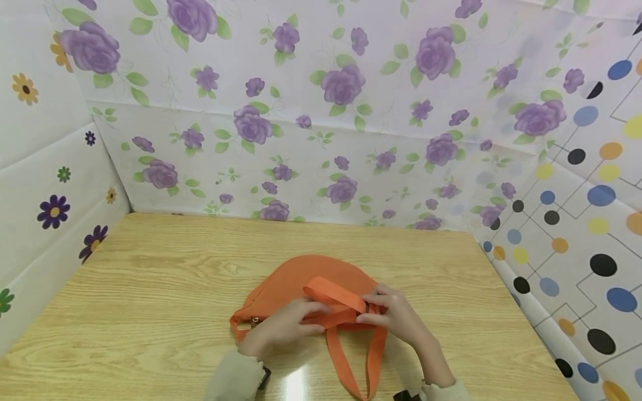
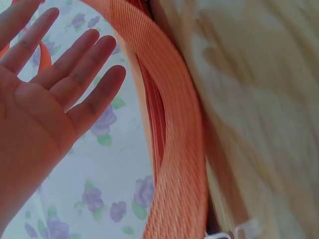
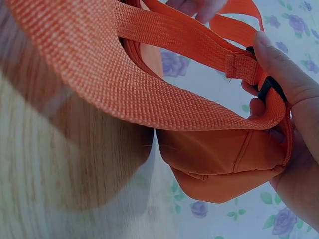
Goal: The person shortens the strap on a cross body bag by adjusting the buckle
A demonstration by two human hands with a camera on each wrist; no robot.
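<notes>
An orange crescent-shaped sling bag [image 1: 306, 273] lies on the table, its zipper [image 1: 256, 320] toward the near left. My right hand [image 1: 396, 312] pinches the orange webbing strap [image 3: 184, 42] at the black strap slider [image 3: 271, 88], over the bag's right end. From there a strap loop [image 1: 331, 291] folds back across the bag, while another length hangs in a long V toward the near edge. My left hand [image 1: 291, 323] is at the near side of the bag beside the strap. In the left wrist view its fingers [image 2: 82, 74] are spread and nearly straight, holding nothing.
The bag rests on a wood-grain table [image 1: 175, 267]. A white cloth with purple flowers [image 1: 301, 167] stands behind it, and a dotted cloth [image 1: 577, 278] borders the right side. Another flowered cloth [image 1: 45, 184] borders the left.
</notes>
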